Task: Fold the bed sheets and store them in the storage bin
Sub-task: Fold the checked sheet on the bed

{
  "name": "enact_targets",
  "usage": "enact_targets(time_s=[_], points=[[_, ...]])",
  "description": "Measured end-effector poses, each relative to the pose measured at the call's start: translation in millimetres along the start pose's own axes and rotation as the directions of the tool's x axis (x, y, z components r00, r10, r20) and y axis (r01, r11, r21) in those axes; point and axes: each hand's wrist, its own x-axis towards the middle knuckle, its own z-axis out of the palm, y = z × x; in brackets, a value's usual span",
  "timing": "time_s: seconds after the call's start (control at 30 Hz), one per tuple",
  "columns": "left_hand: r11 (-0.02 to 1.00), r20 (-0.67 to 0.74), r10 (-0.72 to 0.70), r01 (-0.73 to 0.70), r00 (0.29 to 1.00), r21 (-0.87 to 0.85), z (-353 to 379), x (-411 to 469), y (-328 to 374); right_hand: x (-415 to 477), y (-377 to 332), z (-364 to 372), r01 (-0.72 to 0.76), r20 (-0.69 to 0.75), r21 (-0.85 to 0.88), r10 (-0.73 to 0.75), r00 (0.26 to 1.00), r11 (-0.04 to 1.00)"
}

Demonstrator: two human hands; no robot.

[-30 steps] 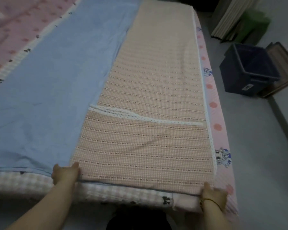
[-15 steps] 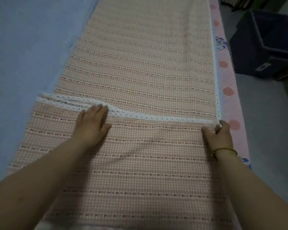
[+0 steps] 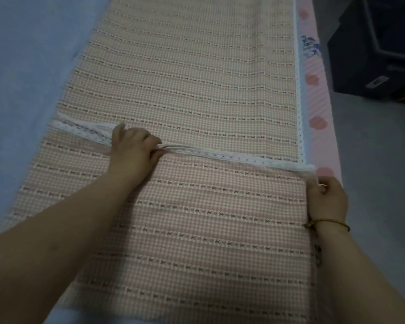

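A pink checked bed sheet (image 3: 187, 73) with a white lace edge (image 3: 232, 156) lies folded lengthwise along the bed. Its near end is doubled over, so the lace edge runs across the sheet. My left hand (image 3: 133, 150) pinches that lace edge near its middle. My right hand (image 3: 325, 199), with a thin bracelet on the wrist, grips the edge's right corner by the side of the bed. The dark blue storage bin (image 3: 379, 50) stands on the floor at the upper right, open on top.
A light blue sheet (image 3: 26, 73) covers the bed on the left, beside the pink one. A pink patterned mattress cover (image 3: 316, 90) shows along the bed's right side. Grey floor (image 3: 372, 160) runs between the bed and the bin.
Both hands left the sheet's near end and reached forward to the lace edge. The left hand, flat half a second ago, now pinches the lace. The view moved closer.
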Motion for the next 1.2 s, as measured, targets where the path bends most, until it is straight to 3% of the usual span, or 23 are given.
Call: enact_targets(time_s=[0.07, 0.2, 0.33, 0.5, 0.63, 0.7, 0.77, 0.8, 0.83, 0.87, 0.9, 0.93, 0.97, 1.0, 1.03, 1.07, 1.1, 1.2], points=[[0.979, 0.175, -0.197, 0.204, 0.965, -0.022, 7, -7, 2, 2, 7, 2, -0.091, 0.085, -0.032, 0.093, 0.992, 0.995], [0.914, 0.155, -0.394, 0.404, 0.906, -0.041, 8, -48, -9, -23, 20, -3, -0.182, 0.134, -0.008, 0.182, 0.974, 0.983], [0.757, 0.237, -0.636, 0.653, 0.735, 0.006, -9, -108, -34, -76, 33, -12, -0.212, 0.199, 0.028, 0.202, 0.959, 0.977], [0.664, 0.264, -0.729, 0.746, 0.632, 0.046, -33, -180, -56, -140, 56, -19, -0.154, 0.1, -0.12, 0.166, 0.981, 0.981], [0.471, 0.325, -0.832, 0.882, 0.45, -0.017, -54, -215, -68, -188, 62, -15, 0.025, 0.142, -0.286, 0.016, 0.99, 0.958], [0.416, 0.327, -0.836, 0.897, 0.442, -0.148, -67, -228, -74, -219, 62, -14, 0.083, 0.157, -0.195, -0.052, 0.986, 0.977], [0.316, 0.339, -0.835, 0.882, 0.434, -0.351, -77, -238, -78, -247, 58, -17, -0.048, 0.035, 0.046, 0.047, 0.998, 0.998], [0.202, 0.365, -0.849, 0.872, 0.383, -0.446, -81, -243, -81, -258, 54, -18, -0.196, -0.004, 0.244, 0.203, 0.979, 0.95], [0.057, 0.401, -0.864, 0.851, 0.304, -0.522, -85, -247, -84, -266, 47, -16, -0.37, 0.057, 0.458, 0.389, 0.919, 0.808], [-0.108, 0.466, -0.856, 0.803, 0.225, -0.586, -88, -250, -86, -273, 42, -11, -0.531, 0.215, 0.607, 0.521, 0.826, 0.591], [-0.252, 0.556, -0.811, 0.75, 0.181, -0.612, -89, -254, -87, -280, 40, -6, -0.642, 0.388, 0.668, 0.559, 0.732, 0.377], [-0.372, 0.656, -0.734, 0.706, 0.174, -0.603, -88, -254, -84, -286, 37, -1, -0.71, 0.518, 0.666, 0.543, 0.661, 0.23], [-0.382, 0.701, -0.687, 0.727, 0.189, -0.57, -88, -251, -79, -291, 33, 3, -0.748, 0.596, 0.649, 0.518, 0.614, 0.14], [-0.211, 0.663, -0.703, 0.815, 0.257, -0.539, -91, -252, -71, -294, 31, 6, -0.768, 0.631, 0.632, 0.508, 0.586, 0.101], [-0.021, 0.62, -0.688, 0.844, 0.377, -0.536, -96, -255, -67, -296, 29, 8, -0.772, 0.644, 0.632, 0.509, 0.571, 0.066], [0.014, 0.609, -0.671, 0.829, 0.423, -0.56, -96, -256, -62, -294, 30, 9, -0.764, 0.64, 0.643, 0.511, 0.574, 0.053], [-0.012, 0.623, -0.633, 0.799, 0.459, -0.601, -98, -257, -56, -289, 30, 9, -0.755, 0.633, 0.654, 0.512, 0.581, 0.047], [-0.244, 0.713, -0.591, 0.758, 0.379, -0.605, -93, -253, -49, -272, 29, 7, -0.719, 0.59, 0.694, 0.539, 0.601, 0.042]])
